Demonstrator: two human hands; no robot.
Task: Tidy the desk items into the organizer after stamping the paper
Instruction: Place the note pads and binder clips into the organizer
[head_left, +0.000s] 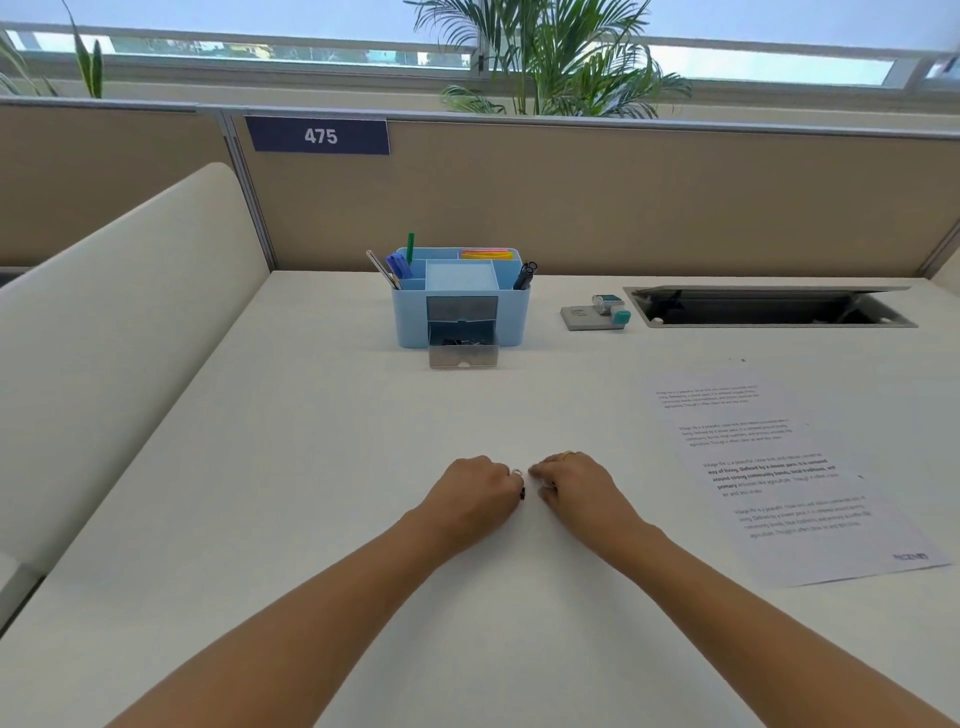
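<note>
Fingers (511, 475) of your left hand (470, 493) curl onto a small black clip-like item (521, 492) at the near middle of the white table (260, 519). Your right hand (576, 488) is curled just beside it; I cannot tell whether it holds anything. Pale blue plastic organizer (511, 317) stands well beyond, pens (524, 275) upright in its compartments, clear drawer (463, 356) pulled open, apparently to receive clips like those inside.

left hand (470, 493), right hand (579, 488): fingertips curled under, grip unclear | dark bit (522, 492) between them: too small to name | paper (789, 467) print: blurred | drawer (463, 357) contents: indistinct
</note>
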